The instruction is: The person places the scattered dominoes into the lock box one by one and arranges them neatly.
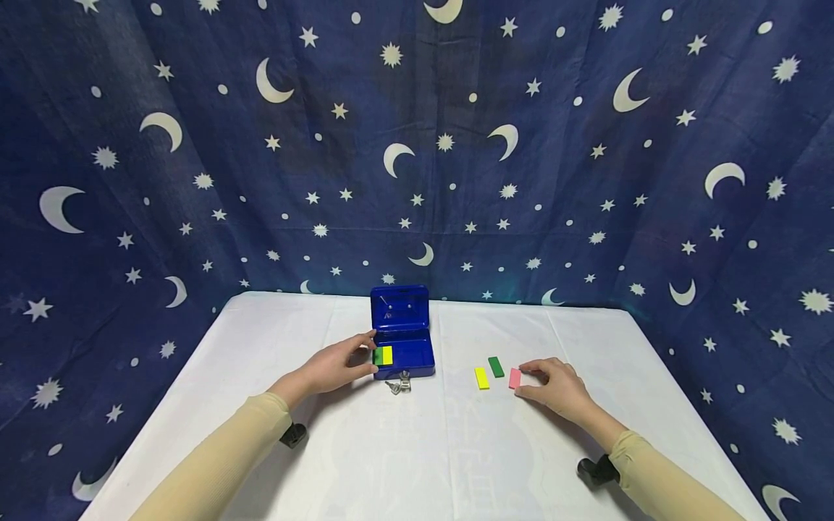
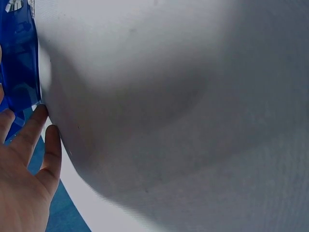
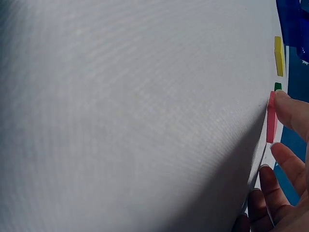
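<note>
Currently, I have the glossy blue box (image 1: 413, 354), lid raised, against the fingers of my left hand (image 1: 331, 367), spread wide at its left side. My right hand (image 1: 562, 391) pinches the pink block (image 1: 515, 378), a slim plain rectangle, endwise between thumb and index finger. Left of those fingers lie a flat green block (image 1: 496, 367) and a bright yellow block (image 1: 481, 378). Just right of my left fingertips, inside, are a yellow piece (image 1: 387, 355) and a green piece (image 1: 378, 357). A padlock (image 1: 405, 383) and keys (image 1: 394, 388) sit near my left thumb.
</note>
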{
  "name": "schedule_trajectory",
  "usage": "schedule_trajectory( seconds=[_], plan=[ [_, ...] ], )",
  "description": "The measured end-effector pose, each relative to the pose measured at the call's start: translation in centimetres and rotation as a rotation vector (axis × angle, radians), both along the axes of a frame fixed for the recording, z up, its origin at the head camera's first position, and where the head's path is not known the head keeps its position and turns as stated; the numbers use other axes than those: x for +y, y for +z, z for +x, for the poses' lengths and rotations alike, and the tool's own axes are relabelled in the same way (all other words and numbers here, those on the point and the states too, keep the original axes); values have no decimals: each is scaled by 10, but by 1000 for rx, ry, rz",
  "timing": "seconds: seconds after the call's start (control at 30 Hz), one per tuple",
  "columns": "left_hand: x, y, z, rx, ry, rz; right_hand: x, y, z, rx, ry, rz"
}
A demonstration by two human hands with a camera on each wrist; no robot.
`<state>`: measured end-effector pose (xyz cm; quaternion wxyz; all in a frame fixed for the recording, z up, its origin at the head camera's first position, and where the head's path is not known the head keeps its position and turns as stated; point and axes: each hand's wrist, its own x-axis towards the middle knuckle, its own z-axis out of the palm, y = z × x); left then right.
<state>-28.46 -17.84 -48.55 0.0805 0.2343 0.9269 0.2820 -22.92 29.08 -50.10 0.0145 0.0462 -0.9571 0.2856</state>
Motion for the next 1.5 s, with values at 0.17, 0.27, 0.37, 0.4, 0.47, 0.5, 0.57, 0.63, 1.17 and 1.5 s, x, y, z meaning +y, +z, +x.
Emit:
schedule_trajectory(
  seconds=[0.17,0.27,0.37,0.4,0.47,0.5,0.57,0.63,1.17,1.5],
  plan=[
    [0,0,0,1,1,-4,0,-1,0,2,0,11],
    [1,1,0,-2,4,-5,0,-1,1,-7,-6,6],
    [1,2,1,-4,6,-4,-1,0,2,-12,-10,1],
    [1,2,1,-5,7,-2,-1,1,3,-12,-14,0],
    [1,2,1,-5,8,-2,-1,1,4,-8,-15,1],
    [2,2,1,-4,8,-2,-2,1,4,-6,-14,1],
    [1,2,1,-5,7,-3,-2,1,4,1,-13,2],
    [1,1,0,-5,8,-5,-1,1,5,6,-12,1],
    [1,1,-1,2,9,-12,-1,2,4,20,-8,9],
    [1,1,0,-2,5,-10,-2,0,3,11,-21,19]
  ],
)
